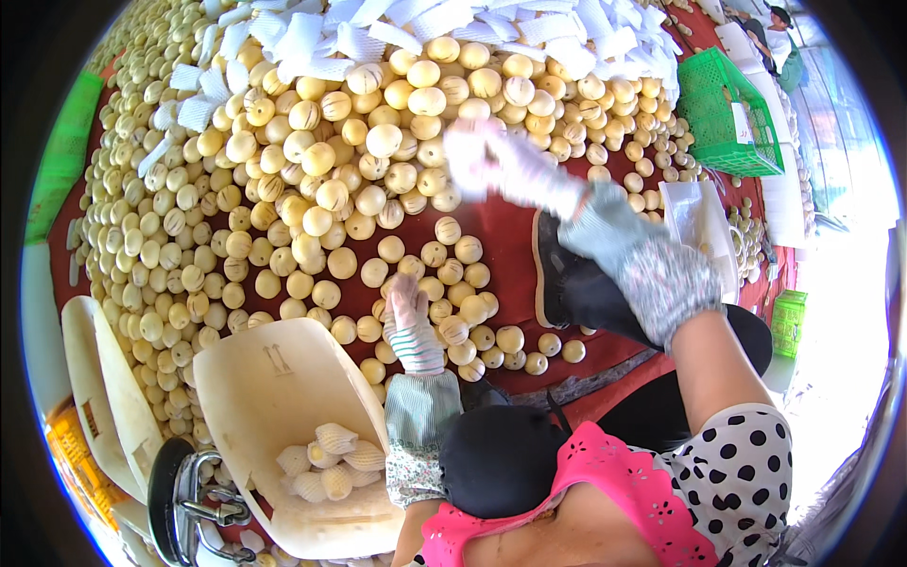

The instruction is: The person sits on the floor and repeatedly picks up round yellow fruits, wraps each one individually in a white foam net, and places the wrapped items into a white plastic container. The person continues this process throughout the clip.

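Note:
My left hand (pixel 413 326), in a pale glove with green stripes at the wrist, reaches down among loose pepino melons (pixel 453 273) on the red ground cloth (pixel 510 234). Its fingers point away from me; whether they grip a melon is hidden. Blurred by motion, my right hand (pixel 485 161) in a whitish glove is over the near edge of a large heap of pepino melons (pixel 319 159). What it may hold cannot be made out. White foam net sleeves (pixel 439 21) lie piled on top of the heap. Left of my left arm, a cream box (pixel 262 383) contains several melons in foam nets (pixel 336 439).
A green plastic crate (pixel 730 113) and a white box (pixel 698 212) stand to the right. My dark shoe (pixel 556 269) rests on the cloth. At lower left are a black and chrome metal object (pixel 205 503) and an orange crate (pixel 81 461). Another person (pixel 776 42) sits far right.

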Demonstrator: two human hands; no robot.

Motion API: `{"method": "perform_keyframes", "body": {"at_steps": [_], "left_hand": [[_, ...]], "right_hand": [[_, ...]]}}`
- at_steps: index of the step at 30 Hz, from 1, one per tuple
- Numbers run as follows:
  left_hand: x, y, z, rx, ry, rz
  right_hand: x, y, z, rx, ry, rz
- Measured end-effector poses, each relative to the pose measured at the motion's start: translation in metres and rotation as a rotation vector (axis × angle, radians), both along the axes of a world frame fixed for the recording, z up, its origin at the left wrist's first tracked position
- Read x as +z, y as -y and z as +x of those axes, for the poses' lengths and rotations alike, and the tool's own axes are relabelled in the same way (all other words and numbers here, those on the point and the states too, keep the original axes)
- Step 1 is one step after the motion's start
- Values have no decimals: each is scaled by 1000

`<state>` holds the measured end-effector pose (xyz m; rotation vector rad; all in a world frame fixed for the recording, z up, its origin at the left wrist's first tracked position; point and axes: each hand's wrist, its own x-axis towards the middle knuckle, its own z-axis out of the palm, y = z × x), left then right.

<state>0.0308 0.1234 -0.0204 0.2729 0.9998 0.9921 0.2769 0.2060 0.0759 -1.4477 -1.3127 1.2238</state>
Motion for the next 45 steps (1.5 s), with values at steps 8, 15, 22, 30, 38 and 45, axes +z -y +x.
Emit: {"method": "perform_keyframes", "body": {"at_steps": [8, 15, 22, 30, 38, 45], "left_hand": [[42, -11, -3, -493, 412, 72], [10, -5, -9, -537, 791, -9], [38, 10, -10, -433, 789, -244], [12, 44, -39, 3, 445, -552], [-6, 66, -58, 17, 303, -581], [-2, 63, -67, 107, 56, -583]], "right_hand": [[-3, 73, -65, 45, -403, -428], [-31, 86, -92, -100, -598, -275], [-23, -76, -84, -77, 1084, -1], [-74, -20, -72, 123, 907, 140], [-74, 69, -87, 646, 718, -388], [-40, -100, -108, 54, 1105, 169]]}}
